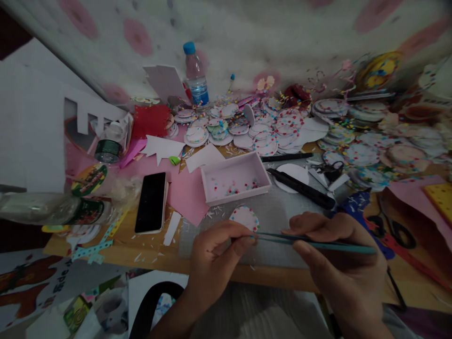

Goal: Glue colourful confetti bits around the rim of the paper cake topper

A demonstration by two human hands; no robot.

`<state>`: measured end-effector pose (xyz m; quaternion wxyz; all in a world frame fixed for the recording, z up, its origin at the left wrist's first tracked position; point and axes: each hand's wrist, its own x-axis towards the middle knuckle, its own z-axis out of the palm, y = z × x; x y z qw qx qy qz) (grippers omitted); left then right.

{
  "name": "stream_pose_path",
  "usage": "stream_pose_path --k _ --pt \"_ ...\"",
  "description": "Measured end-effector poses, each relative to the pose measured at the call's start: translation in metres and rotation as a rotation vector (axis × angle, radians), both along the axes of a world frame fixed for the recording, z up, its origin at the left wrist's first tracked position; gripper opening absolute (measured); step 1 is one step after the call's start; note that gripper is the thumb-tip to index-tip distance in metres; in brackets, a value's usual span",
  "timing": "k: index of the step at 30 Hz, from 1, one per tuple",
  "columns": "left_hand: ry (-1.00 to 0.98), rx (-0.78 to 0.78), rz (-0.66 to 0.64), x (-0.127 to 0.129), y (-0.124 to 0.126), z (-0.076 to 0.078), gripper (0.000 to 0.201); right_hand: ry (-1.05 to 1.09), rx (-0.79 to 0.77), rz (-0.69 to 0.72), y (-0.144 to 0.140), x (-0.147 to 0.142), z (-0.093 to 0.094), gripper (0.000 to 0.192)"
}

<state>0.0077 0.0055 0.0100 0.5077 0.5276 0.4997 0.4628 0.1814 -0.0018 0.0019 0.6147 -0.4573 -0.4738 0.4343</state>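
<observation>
My right hand (348,270) grips a pair of teal tweezers (339,246) between thumb and fingers, with the points aimed left. My left hand (217,256) is closed in a pinch at the tweezer tips; whatever sits between thumb and forefinger is too small to name. Just behind the left fingertips lies a white paper disc (244,216) edged with red, blue and green dots, partly covered by the hand. Beyond it stands a shallow white box (233,181) holding some small red, white and blue pieces.
A black utility knife (303,188) rests on the grey cutting mat (197,245), near a black pen (287,157). To the left are a phone (151,202) and a plastic bottle lying down (45,208). Dotted discs (264,134) pile up behind; scissors (395,226) lie right. A water bottle (196,77) stands at the back.
</observation>
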Motion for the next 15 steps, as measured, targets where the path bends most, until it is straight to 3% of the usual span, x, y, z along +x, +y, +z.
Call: stream_pose_path --k 9,15 --pt "0.190 0.206 -0.041 -0.0053 0.0017 0.0017 0.012 -0.023 0.026 -0.002 0.0011 0.0019 -0.0003 0.021" --pt "0.231 0.229 -0.056 -0.0049 0.0014 0.0039 0.013 -0.040 0.027 -0.029 0.0008 0.0043 0.0004 0.020"
